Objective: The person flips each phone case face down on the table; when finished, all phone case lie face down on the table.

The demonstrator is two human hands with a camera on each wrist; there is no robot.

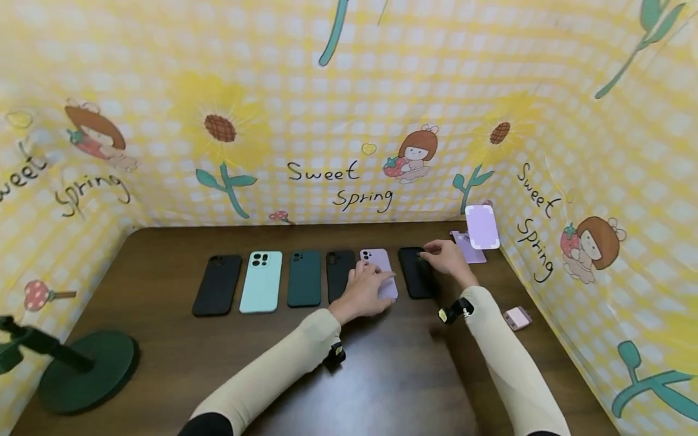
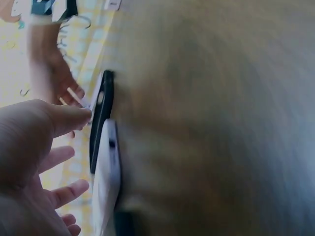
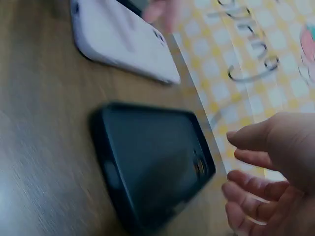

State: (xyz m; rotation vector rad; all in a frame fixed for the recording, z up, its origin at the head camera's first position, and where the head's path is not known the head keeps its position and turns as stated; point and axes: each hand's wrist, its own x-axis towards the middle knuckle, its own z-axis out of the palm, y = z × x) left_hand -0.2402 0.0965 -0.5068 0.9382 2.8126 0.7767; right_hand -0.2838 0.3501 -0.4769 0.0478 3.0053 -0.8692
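A row of phone cases lies on the table. My left hand (image 1: 364,290) is over the lilac case (image 1: 375,257), covering part of it; in the left wrist view its fingers are spread and grip nothing. To the right lies a black case (image 1: 412,275), its hollow side up in the right wrist view. Near the top right corner of that case is my right hand (image 1: 448,259). Its fingers (image 3: 251,184) are loosely bent and apart from the case in the right wrist view, with nothing held.
Leftward in the row lie a black case (image 1: 339,269), a dark green case (image 1: 304,280), a mint case (image 1: 261,284) and another black case (image 1: 217,286). A lilac stand (image 1: 482,227) is at the back right, a charger plug (image 1: 517,318) at right, a green round base (image 1: 93,372) at left.
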